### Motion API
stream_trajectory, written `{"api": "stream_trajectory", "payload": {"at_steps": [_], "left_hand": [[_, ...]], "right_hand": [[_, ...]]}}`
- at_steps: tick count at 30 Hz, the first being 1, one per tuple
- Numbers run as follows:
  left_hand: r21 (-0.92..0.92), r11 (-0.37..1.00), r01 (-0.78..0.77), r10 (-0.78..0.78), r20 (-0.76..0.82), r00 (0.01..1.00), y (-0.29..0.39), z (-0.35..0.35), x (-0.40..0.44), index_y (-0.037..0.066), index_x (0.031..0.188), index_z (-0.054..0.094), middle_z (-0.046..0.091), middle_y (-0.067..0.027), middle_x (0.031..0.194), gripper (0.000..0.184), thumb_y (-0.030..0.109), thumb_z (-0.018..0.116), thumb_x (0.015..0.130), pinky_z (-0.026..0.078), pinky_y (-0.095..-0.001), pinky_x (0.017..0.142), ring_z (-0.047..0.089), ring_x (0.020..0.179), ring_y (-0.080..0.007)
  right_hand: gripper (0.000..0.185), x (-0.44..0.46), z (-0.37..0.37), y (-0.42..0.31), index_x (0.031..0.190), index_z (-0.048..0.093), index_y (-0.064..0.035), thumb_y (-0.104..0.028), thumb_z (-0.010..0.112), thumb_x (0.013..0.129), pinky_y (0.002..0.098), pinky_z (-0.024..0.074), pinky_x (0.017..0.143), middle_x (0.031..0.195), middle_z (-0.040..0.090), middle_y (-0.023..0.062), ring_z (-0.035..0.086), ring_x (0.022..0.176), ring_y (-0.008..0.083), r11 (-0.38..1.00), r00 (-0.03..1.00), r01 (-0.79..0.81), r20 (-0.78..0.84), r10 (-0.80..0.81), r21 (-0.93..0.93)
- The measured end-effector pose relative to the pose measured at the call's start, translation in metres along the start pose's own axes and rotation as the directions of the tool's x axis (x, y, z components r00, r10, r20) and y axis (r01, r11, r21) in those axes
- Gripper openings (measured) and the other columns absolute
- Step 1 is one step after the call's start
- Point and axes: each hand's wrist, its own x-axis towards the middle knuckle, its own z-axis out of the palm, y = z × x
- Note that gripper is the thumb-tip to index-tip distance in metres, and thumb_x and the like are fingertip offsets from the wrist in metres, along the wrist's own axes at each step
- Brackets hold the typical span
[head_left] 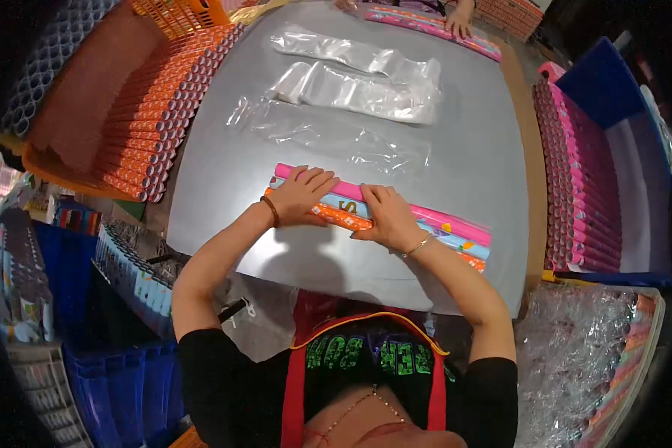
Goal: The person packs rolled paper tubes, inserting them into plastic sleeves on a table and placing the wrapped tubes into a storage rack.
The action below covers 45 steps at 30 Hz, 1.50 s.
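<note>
Three long patterned paper rolls lie side by side across the table in front of me: a pink roll [434, 216], a light blue roll [349, 204] and an orange roll [339, 218]. My left hand [302, 196] is wrapped over their left half, fingers across the pink roll and thumb by the orange one. My right hand [390, 218] grips them right of the middle in the same way. A thin shine at the right end looks like clear film, but I cannot tell how far it covers them. Just beyond the rolls lies a flat clear plastic sleeve [373, 151].
Stacked clear plastic bags [366, 93] lie farther up the grey table [470, 134]. Across it, another person's hand [459, 21] touches similar rolls. Orange rolls [145, 123] are piled left, pink rolls [579, 179] right beside a blue crate [608, 86]. Film-wrapped bundles [575, 358] fill the lower right.
</note>
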Motion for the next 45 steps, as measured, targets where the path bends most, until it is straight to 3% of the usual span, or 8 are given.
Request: {"api": "stream_trajectory", "payload": {"at_steps": [8, 16, 30, 32, 37, 40, 42, 45], "left_hand": [[0.044, 0.999, 0.020, -0.015, -0.098, 0.995, 0.077, 0.028, 0.056, 0.003, 0.139, 0.033, 0.040, -0.0144, 0.137, 0.090, 0.058, 0.063, 0.074, 0.028, -0.0504, 0.103, 0.038, 0.124, -0.0314], [0.057, 0.997, 0.050, -0.042, -0.139, 0.989, 0.097, 0.032, 0.071, 0.001, 0.137, 0.034, 0.042, -0.0133, 0.134, 0.089, 0.057, 0.062, 0.073, 0.028, -0.0507, 0.104, 0.040, 0.122, -0.0299], [0.054, 0.997, -0.053, 0.068, -0.332, 0.941, 0.067, 0.026, 0.050, 0.004, 0.129, 0.045, 0.048, -0.0103, 0.123, 0.077, 0.057, 0.060, 0.075, 0.035, -0.0493, 0.091, 0.048, 0.105, -0.0279], [-0.017, 1.000, 0.002, -0.006, -0.206, 0.979, 0.069, 0.022, 0.049, 0.003, 0.134, 0.041, 0.047, -0.0129, 0.130, 0.081, 0.054, 0.063, 0.074, 0.033, -0.0495, 0.096, 0.047, 0.113, -0.0294], [-0.173, 0.985, 0.024, -0.061, -0.215, 0.975, 0.074, 0.011, 0.055, 0.005, 0.123, 0.048, 0.053, -0.0133, 0.121, 0.067, 0.047, 0.067, 0.075, 0.036, -0.0481, 0.093, 0.051, 0.108, -0.0321], [-0.358, 0.928, 0.107, -0.091, 0.061, 0.994, 0.067, -0.009, 0.067, 0.006, 0.121, 0.050, 0.055, -0.0152, 0.119, 0.057, 0.041, 0.065, 0.079, 0.036, -0.0483, 0.093, 0.052, 0.106, -0.0350], [-0.486, 0.871, 0.071, -0.145, -0.116, 0.983, 0.045, -0.010, 0.065, 0.005, 0.123, 0.053, 0.053, -0.0200, 0.125, 0.049, 0.031, 0.063, 0.083, 0.037, -0.0458, 0.097, 0.049, 0.115, -0.0396], [-0.150, 0.971, 0.189, -0.225, -0.286, 0.932, 0.000, 0.021, 0.069, 0.005, 0.132, 0.046, 0.046, -0.0210, 0.135, 0.052, 0.030, 0.056, 0.087, 0.031, -0.0482, 0.102, 0.042, 0.124, -0.0400]], "right_hand": [[0.106, -0.047, -0.058, 0.022, 0.132, 0.042, -0.0044, -0.059, 0.081, 0.049, 0.0427, 0.0450, 0.086, 0.112, 0.054, 0.0147, 0.053, 0.101, 0.0346, 0.969, 0.957, -0.176, 0.200, 0.210, -0.173], [0.093, -0.042, -0.030, 0.019, 0.111, 0.051, -0.0007, -0.057, 0.082, 0.044, 0.0417, 0.0425, 0.083, 0.100, 0.054, 0.0129, 0.053, 0.093, 0.0309, 0.991, 0.995, -0.083, -0.071, 0.076, -0.103], [0.101, -0.025, -0.029, 0.003, 0.122, 0.047, -0.0048, -0.056, 0.083, 0.044, 0.0447, 0.0393, 0.090, 0.109, 0.055, 0.0116, 0.053, 0.103, 0.0317, 0.975, 0.997, -0.035, -0.070, 0.020, -0.221], [0.091, -0.015, -0.020, 0.001, 0.113, 0.050, -0.0055, -0.054, 0.084, 0.044, 0.0427, 0.0396, 0.090, 0.105, 0.055, 0.0096, 0.053, 0.101, 0.0299, 0.976, 0.990, -0.126, 0.047, 0.137, -0.176], [0.087, -0.023, 0.004, 0.015, 0.116, 0.051, -0.0073, -0.050, 0.084, 0.048, 0.0423, 0.0402, 0.087, 0.102, 0.056, 0.0103, 0.053, 0.097, 0.0299, 0.995, 0.990, -0.094, -0.104, 0.090, -0.035], [0.084, -0.021, -0.003, 0.007, 0.116, 0.052, -0.0061, -0.048, 0.083, 0.050, 0.0415, 0.0405, 0.087, 0.102, 0.056, 0.0111, 0.054, 0.098, 0.0301, 0.975, 0.977, -0.213, -0.019, 0.213, -0.064], [0.083, -0.026, -0.004, 0.006, 0.113, 0.053, -0.0047, -0.048, 0.083, 0.049, 0.0400, 0.0405, 0.085, 0.100, 0.056, 0.0112, 0.053, 0.096, 0.0290, 0.976, 0.985, -0.170, -0.040, 0.166, -0.135], [0.081, -0.025, -0.005, 0.005, 0.110, 0.053, -0.0038, -0.047, 0.082, 0.048, 0.0382, 0.0400, 0.082, 0.099, 0.055, 0.0110, 0.053, 0.094, 0.0271, 0.972, 0.985, -0.172, -0.027, 0.170, -0.159]]}}
